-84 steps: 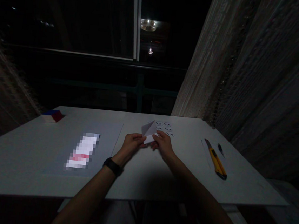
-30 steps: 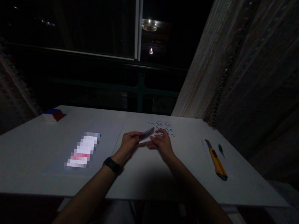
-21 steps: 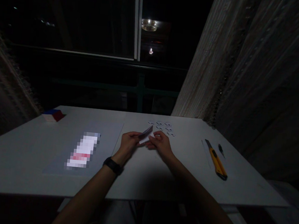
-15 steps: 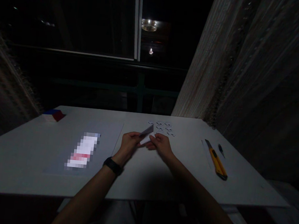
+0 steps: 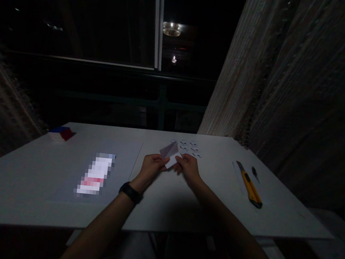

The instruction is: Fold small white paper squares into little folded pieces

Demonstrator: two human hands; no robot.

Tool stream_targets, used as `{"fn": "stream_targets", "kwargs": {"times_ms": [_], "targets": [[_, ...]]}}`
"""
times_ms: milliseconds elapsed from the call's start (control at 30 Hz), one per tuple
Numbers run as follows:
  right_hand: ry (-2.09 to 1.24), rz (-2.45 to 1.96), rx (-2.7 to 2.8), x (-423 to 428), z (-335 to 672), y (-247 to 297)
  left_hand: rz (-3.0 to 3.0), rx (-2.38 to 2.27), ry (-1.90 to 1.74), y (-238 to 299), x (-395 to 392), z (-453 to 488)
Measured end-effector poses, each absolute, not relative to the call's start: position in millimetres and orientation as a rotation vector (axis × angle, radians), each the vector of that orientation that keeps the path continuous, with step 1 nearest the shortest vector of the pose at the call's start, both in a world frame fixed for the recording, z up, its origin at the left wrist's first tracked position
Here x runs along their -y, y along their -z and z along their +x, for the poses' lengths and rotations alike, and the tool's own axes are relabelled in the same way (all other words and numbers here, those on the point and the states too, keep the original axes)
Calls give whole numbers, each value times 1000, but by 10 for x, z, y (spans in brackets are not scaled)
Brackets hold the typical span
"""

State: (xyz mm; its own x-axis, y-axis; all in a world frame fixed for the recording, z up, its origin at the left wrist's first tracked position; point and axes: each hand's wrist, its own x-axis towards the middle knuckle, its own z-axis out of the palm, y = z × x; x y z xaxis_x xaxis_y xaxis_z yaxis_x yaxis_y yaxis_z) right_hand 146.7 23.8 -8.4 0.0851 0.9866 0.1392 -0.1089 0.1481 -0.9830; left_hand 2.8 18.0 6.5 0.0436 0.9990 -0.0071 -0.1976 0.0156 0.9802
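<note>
A small piece of folded white paper (image 5: 173, 160) is held between both hands above the middle of the table. My left hand (image 5: 151, 167), with a dark watch on its wrist, pinches the paper's left side. On the right side, my right hand (image 5: 189, 168) grips it between thumb and fingers. A greyish, creased flap (image 5: 170, 149) of the paper stands up behind the fingers. Just beyond the hands lie several small white pieces with dark marks (image 5: 193, 144), set out in rows. The undersides of the fingers are hidden.
On the white table (image 5: 164, 214), a yellow utility knife (image 5: 250, 188) lies at right beside a small dark pointed tool (image 5: 255, 173). To the left, a lit, blurred-out phone (image 5: 96, 174) rests on a large paper sheet (image 5: 127, 153). A blue, red and white block (image 5: 61, 133) sits far left.
The paper has been turned and tilted, so its creased flap now opens wider toward the left and its front strip faces me. Both hands have shifted only slightly.
</note>
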Motion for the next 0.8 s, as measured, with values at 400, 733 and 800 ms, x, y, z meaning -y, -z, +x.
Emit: {"fn": "stream_targets", "kwargs": {"times_ms": [400,733,800], "targets": [[-1054,-1099,1134,-243,1513,57,1186,-1016,-1142,-41,-155,51],[-1053,-1039,1074,-272,1525,90,1255,-1015,-1136,-45,-150,78],[-1067,-1029,1069,-265,1523,76,1241,-1014,-1157,-49,-152,77]]}}
